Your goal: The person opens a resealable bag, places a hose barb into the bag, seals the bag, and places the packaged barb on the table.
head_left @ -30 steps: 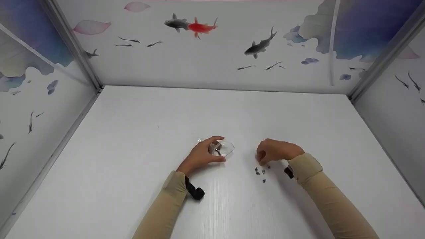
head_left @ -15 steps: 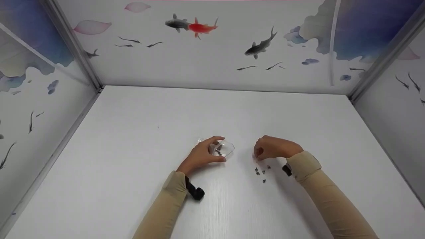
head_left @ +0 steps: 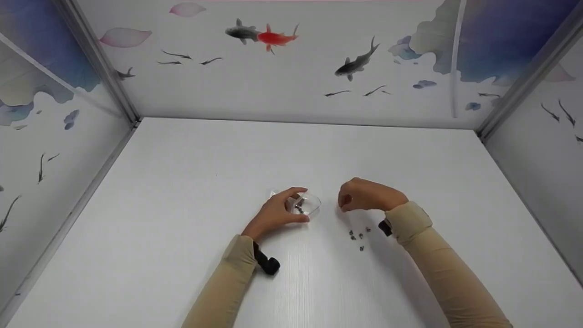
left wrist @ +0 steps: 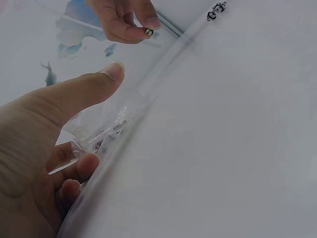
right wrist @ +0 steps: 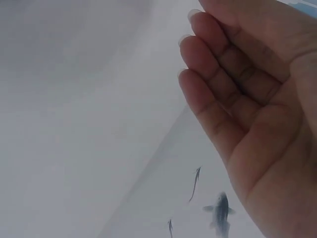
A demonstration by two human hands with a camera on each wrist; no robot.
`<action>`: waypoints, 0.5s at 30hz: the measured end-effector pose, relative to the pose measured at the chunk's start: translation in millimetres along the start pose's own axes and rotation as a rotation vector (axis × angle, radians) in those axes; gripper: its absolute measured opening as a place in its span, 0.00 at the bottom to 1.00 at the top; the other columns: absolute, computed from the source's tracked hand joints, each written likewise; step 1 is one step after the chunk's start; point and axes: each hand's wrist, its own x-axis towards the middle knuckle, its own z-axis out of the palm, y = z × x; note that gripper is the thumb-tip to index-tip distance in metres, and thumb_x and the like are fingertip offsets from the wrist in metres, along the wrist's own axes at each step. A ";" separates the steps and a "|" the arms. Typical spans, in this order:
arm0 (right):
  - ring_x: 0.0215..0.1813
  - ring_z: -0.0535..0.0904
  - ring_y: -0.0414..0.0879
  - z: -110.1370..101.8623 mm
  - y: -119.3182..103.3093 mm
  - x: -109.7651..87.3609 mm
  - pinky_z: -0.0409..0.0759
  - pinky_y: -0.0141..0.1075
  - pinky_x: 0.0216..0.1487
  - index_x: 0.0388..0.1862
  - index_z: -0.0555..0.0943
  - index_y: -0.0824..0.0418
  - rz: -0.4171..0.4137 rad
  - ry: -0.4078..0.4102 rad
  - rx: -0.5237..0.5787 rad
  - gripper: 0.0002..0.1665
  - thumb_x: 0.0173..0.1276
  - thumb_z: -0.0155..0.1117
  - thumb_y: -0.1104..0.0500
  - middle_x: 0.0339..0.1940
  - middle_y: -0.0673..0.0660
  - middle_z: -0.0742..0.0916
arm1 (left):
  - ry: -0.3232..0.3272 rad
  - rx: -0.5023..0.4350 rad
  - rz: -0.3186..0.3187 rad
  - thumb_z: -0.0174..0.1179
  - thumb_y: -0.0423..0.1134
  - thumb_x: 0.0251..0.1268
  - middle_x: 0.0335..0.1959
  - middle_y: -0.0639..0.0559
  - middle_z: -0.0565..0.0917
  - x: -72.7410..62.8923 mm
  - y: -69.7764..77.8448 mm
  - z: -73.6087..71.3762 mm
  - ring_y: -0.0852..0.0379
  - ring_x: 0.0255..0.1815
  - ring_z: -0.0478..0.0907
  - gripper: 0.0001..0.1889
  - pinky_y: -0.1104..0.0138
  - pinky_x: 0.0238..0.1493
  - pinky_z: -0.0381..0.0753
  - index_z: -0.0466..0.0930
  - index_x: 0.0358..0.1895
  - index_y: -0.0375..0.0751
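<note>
My left hand (head_left: pixel 274 213) curls around a small clear plastic container (head_left: pixel 313 203) on the table, thumb on the near side and fingers on the far side. A few small dark metallic beads (head_left: pixel 299 207) lie inside it. Crinkled clear film (left wrist: pixel 116 111) shows behind the thumb in the left wrist view. To the right, my right hand (head_left: pixel 371 195) is raised over the table and pinches one silver-and-black bead (left wrist: pixel 149 32) between thumb and forefinger. In the right wrist view its other fingers (right wrist: pixel 200 54) are bent, and the bead is out of sight.
Several loose beads (head_left: pixel 361 236) lie scattered on the white table (head_left: pixel 291 150) below my right hand. Printed panels with fish (head_left: pixel 355 66) wall the table at the back and sides. Black wrist cameras (head_left: pixel 268 265) hang under both cuffs.
My right hand has lifted from beside the loose beads and moved left and away from me, toward the container. My left hand and the container stay in place.
</note>
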 end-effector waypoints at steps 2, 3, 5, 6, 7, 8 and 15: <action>0.41 0.81 0.42 -1.1 -2.3 2.3 0.80 0.38 0.46 0.40 0.87 0.60 -0.011 0.007 -0.003 0.07 0.63 0.66 0.63 0.38 0.50 0.87 | 0.003 -0.003 -0.001 0.74 0.54 0.47 0.55 0.58 0.77 -0.1 -0.1 -0.1 0.59 0.34 0.70 0.39 0.66 0.37 0.70 0.70 0.66 0.63; 0.41 0.81 0.42 -1.6 -3.2 3.5 0.80 0.38 0.46 0.40 0.87 0.60 -0.017 0.012 -0.003 0.07 0.63 0.66 0.63 0.38 0.50 0.87 | 0.003 -0.005 0.000 0.74 0.54 0.47 0.55 0.58 0.77 -0.2 -0.1 -0.1 0.59 0.34 0.70 0.38 0.66 0.37 0.70 0.70 0.66 0.63; 0.40 0.80 0.42 -2.8 -4.6 5.8 0.80 0.39 0.46 0.40 0.87 0.60 -0.029 0.025 -0.005 0.07 0.63 0.66 0.63 0.38 0.50 0.87 | 0.003 -0.007 0.001 0.74 0.54 0.46 0.55 0.58 0.77 -0.6 0.0 -0.2 0.59 0.34 0.70 0.39 0.66 0.36 0.70 0.70 0.66 0.62; 0.40 0.80 0.42 -3.3 -5.3 7.1 0.80 0.39 0.46 0.40 0.87 0.60 -0.037 0.032 -0.008 0.07 0.63 0.67 0.63 0.38 0.50 0.87 | 0.003 -0.008 0.003 0.74 0.54 0.46 0.55 0.58 0.78 -0.7 0.3 -0.3 0.59 0.34 0.71 0.39 0.66 0.36 0.70 0.70 0.66 0.62; 0.40 0.80 0.42 -3.8 -6.0 8.4 0.81 0.39 0.46 0.40 0.87 0.61 -0.045 0.040 -0.013 0.07 0.63 0.67 0.63 0.38 0.51 0.87 | 0.002 -0.007 0.004 0.74 0.54 0.47 0.55 0.57 0.78 -0.9 0.7 -0.5 0.59 0.34 0.71 0.39 0.66 0.36 0.70 0.70 0.66 0.62; 0.40 0.80 0.43 -4.4 -6.7 9.6 0.81 0.39 0.46 0.40 0.87 0.61 -0.054 0.048 -0.015 0.07 0.63 0.67 0.63 0.37 0.51 0.87 | 0.001 -0.007 0.004 0.74 0.54 0.47 0.55 0.57 0.78 -1.0 0.9 -0.5 0.59 0.34 0.71 0.39 0.67 0.36 0.70 0.70 0.66 0.61; 0.41 0.81 0.44 -7.1 -14.8 18.7 0.81 0.39 0.47 0.40 0.87 0.62 -0.110 0.089 -0.018 0.07 0.62 0.68 0.65 0.37 0.52 0.87 | -0.003 -0.010 -0.009 0.74 0.54 0.47 0.55 0.56 0.77 -0.5 1.5 -0.8 0.59 0.35 0.71 0.39 0.66 0.37 0.70 0.69 0.67 0.61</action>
